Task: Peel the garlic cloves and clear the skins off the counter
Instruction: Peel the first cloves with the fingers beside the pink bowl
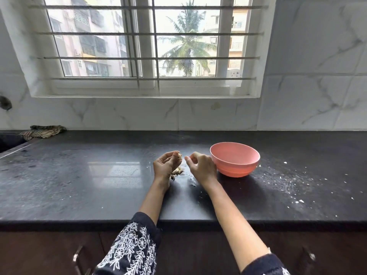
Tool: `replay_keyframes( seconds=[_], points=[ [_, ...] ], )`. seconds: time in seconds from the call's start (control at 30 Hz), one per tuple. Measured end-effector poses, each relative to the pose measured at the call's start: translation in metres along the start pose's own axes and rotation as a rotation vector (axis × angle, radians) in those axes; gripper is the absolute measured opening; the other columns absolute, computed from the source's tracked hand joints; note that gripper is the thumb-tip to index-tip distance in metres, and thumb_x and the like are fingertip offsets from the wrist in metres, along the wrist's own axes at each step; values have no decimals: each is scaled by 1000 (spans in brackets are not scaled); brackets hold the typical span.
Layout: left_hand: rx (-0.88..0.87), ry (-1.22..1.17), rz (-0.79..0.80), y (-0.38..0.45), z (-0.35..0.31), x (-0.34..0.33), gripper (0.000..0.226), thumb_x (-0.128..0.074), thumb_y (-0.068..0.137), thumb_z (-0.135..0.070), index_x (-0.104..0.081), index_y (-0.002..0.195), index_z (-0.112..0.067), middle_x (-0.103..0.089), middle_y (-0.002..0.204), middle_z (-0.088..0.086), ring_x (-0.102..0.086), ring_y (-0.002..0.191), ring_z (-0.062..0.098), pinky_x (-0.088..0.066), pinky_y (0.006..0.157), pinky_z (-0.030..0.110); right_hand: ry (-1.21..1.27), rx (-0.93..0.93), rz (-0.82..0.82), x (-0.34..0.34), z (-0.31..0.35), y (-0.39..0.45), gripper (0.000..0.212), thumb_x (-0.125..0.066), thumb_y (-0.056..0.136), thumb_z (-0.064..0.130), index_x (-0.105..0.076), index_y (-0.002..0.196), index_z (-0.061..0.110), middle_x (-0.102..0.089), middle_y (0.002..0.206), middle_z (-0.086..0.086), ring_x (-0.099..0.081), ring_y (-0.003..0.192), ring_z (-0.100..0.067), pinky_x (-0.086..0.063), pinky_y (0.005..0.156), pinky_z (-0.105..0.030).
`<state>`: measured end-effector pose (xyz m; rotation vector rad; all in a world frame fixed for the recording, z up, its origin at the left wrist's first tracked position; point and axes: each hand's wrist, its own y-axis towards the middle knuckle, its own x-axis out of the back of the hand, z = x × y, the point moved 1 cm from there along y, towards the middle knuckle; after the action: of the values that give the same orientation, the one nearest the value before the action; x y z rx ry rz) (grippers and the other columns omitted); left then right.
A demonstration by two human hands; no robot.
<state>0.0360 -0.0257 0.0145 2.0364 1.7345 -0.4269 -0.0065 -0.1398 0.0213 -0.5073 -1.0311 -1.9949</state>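
A: What shows from the head camera?
B: The left hand (165, 165) pinches a garlic clove (179, 155) at its fingertips, raised for peeling. The right hand (200, 165), fingers curled, holds nothing visible.
A: Other cloves?
B: A small pile of garlic (177, 172) lies just below the pinch; a pink bowl (235, 161) sits right of it.

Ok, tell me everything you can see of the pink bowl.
The pink bowl is round, matte, plastic-looking, with faint ridges near its base. It stands upright on the black counter, just right of the right hand, which is close to or touching its wall. The visible inside looks empty; its floor is hidden.
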Motion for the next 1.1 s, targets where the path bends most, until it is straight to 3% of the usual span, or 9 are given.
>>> replay_keyframes(
  seconds=[0.07, 0.13, 0.2, 0.3, 0.43, 0.7, 0.9, 1.1],
  points=[
    [-1, 2, 0, 0, 0, 0, 8, -61, 85, -2, -62, 79, -5, -68, 57, -4, -64, 54, 2, -53, 56, 14, 2, 30, 2, -2, -3, 1, 16, -56, 86, 22, -67, 97, 15, -66, 97, -9, -56, 99, -24, -40, 78, -29],
    [-7, 5, -4, 0, -1, 0, 7, -61, 86, -2, -62, 79, -5, -68, 56, -4, -63, 53, 3, -53, 56, 14, 55, 100, 14, -2, -2, 1, 34, -59, 79, 9, -62, 112, 16, -65, 108, -5, -53, 106, -21, -42, 87, -30],
    [-18, 20, -4, -1, -1, 1, 8, -61, 86, -3, -62, 79, -6, -67, 55, -4, -63, 52, 3, -53, 55, 14, 156, 129, 26, -2, 2, 0, 40, -65, 78, 11, -57, 117, 17, -66, 103, -1, -58, 96, -18, -47, 83, -31],
    [-39, 66, 5, -3, -2, 1, 8, -62, 86, -4, -61, 79, -6, -66, 53, -5, -61, 50, 1, -50, 50, 14, 208, 183, 4, -3, 5, -2, 25, -70, 80, 26, -61, 102, 19, -68, 86, 4, -60, 79, -12, -46, 71, -27],
    [-43, 115, 19, -5, -2, 1, 8, -64, 85, -6, -63, 78, -7, -67, 55, -5, -62, 51, 3, -50, 48, 16, 213, 220, -45, -2, 5, -3, 13, -69, 81, 26, -63, 87, 17, -66, 78, 8, -59, 73, -10, -47, 67, -29],
    [-31, 116, 25, -5, -1, 0, 6, -66, 83, -5, -64, 78, -5, -68, 56, -4, -64, 54, 3, -51, 54, 14, 200, 213, -99, 1, 4, -4, 16, -65, 84, 33, -61, 78, 19, -62, 74, 13, -56, 71, -7, -44, 65, -27],
    [-40, 141, 26, -6, -1, 1, 8, -67, 82, -6, -63, 76, -7, -67, 55, -3, -62, 52, 3, -50, 49, 15, 203, 183, -75, 1, 3, -2, 19, -66, 84, 35, -62, 75, 19, -64, 73, 11, -59, 70, -8, -47, 65, -29],
    [-70, 176, 45, -5, 0, 3, 9, -67, 82, -4, -63, 75, -7, -67, 56, -4, -61, 53, 3, -51, 55, 14, 217, 156, -15, 1, 2, -1, 17, -68, 82, 33, -63, 73, 19, -62, 68, 13, -62, 69, -10, -48, 67, -30]
  ],
)
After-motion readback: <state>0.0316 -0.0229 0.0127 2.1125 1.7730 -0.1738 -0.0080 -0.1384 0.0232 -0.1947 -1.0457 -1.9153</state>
